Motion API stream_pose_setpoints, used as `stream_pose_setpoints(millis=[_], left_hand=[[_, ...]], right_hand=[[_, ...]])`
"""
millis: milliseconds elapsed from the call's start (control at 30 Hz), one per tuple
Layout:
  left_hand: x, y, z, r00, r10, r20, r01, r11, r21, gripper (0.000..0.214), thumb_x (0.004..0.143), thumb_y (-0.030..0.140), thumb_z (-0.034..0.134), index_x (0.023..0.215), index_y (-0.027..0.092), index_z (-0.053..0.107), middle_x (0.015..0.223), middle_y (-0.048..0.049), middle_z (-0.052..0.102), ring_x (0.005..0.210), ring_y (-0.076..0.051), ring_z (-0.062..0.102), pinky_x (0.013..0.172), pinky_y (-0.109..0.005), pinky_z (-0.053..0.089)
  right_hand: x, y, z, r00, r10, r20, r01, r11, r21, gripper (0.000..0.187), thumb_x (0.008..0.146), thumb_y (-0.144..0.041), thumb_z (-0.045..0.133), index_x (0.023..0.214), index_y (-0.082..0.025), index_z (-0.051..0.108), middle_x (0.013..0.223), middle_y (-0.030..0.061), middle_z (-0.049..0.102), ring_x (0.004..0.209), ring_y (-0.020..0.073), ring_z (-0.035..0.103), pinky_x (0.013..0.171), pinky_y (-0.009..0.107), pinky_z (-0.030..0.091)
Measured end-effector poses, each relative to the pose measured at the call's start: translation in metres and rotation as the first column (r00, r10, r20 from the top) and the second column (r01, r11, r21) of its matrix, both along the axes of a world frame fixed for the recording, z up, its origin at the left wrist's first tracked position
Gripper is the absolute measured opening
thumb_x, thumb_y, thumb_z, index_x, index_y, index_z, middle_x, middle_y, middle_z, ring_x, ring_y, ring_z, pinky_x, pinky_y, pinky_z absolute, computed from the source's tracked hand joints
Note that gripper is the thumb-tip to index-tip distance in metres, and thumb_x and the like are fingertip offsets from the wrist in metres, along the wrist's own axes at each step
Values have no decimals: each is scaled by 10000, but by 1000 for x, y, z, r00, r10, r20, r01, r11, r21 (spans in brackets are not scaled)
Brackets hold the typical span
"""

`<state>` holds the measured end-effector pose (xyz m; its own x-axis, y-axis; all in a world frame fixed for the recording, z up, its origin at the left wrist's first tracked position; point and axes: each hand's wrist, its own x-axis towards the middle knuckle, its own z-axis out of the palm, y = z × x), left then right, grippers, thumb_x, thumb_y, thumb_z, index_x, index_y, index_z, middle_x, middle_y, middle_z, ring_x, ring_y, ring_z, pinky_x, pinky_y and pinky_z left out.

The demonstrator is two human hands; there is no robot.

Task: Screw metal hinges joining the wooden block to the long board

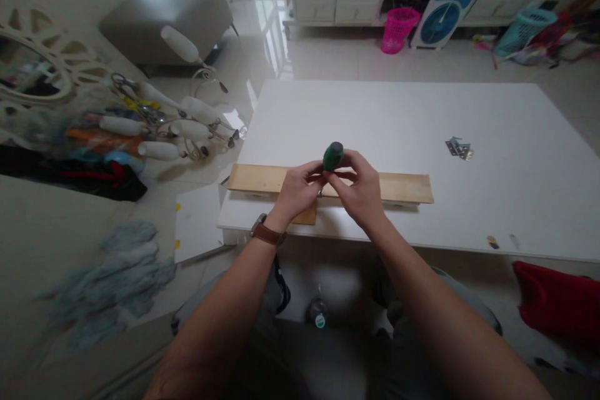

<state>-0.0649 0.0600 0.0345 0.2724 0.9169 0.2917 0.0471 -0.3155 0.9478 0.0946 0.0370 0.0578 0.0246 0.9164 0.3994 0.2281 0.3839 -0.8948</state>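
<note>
A screwdriver (333,156) with a dark green handle stands nearly upright over a long wooden plank (405,188). My left hand (299,190), with a brown watch strap at its wrist, closes its fingertips at the lower end of the handle. From the other side my right hand (360,190) pinches the screwdriver just below the handle, fingers bent. A bit of shiny metal shows under the hands at the plank's front edge; the tip and any screw cannot be made out. A shorter wooden piece (305,215) pokes out toward me beneath the plank.
The plank lies along the near side of a white tabletop (375,119). Several small metal brackets (459,149) lie at the right. A white lamp fixture (187,129) and a white board (199,223) are on the left. A red cloth (557,303) is at lower right.
</note>
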Motion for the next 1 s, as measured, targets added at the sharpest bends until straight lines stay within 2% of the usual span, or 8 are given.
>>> stream_pose_setpoints(millis=[167,267,400,567,767,1000], left_hand=[[-1,2,-1,1000,6,15,-6,1000,-3,193,904,264,765,1071,183,818,1125,-92,837,1032,-240,797,940,-389,668],[-2,3,0,1000,10,30,-10,1000,-13,177,900,299,798,1031,180,809,1084,-90,834,994,-236,801,926,-394,673],[-3,4,1,999,15,32,-15,1000,-26,186,883,328,825,989,178,791,1026,-83,829,940,-222,798,895,-389,678],[-3,5,1,999,42,32,-42,999,-19,147,857,274,820,956,178,771,976,-64,822,884,-193,784,861,-361,670],[0,3,4,997,76,-9,-77,997,-18,128,820,200,813,924,186,739,920,-35,800,839,-174,763,811,-338,658],[5,-1,3,990,134,-43,-133,991,25,201,792,121,810,947,195,706,930,-14,769,859,-156,730,795,-306,640]], right_hand=[[0,1,0,999,-34,-11,34,999,-5,279,874,-319,803,1127,-271,694,1060,20,732,957,200,733,830,401,713],[-1,3,-1,999,-46,-2,46,999,7,265,878,-280,775,1129,-274,689,1051,18,736,943,198,736,816,397,704],[-3,4,0,997,-74,31,72,996,61,344,836,-211,758,1160,-280,663,994,0,746,903,192,739,774,370,680],[-5,1,1,991,-119,61,112,989,100,363,812,-222,759,1143,-287,626,945,-20,748,878,193,746,728,346,644],[-5,-2,4,991,-95,90,88,993,82,358,824,-221,719,1156,-291,604,987,-8,761,927,206,758,739,355,634],[-7,-3,2,996,-91,4,90,994,54,371,836,-276,793,1152,-292,601,965,-17,727,877,193,740,734,362,644]])
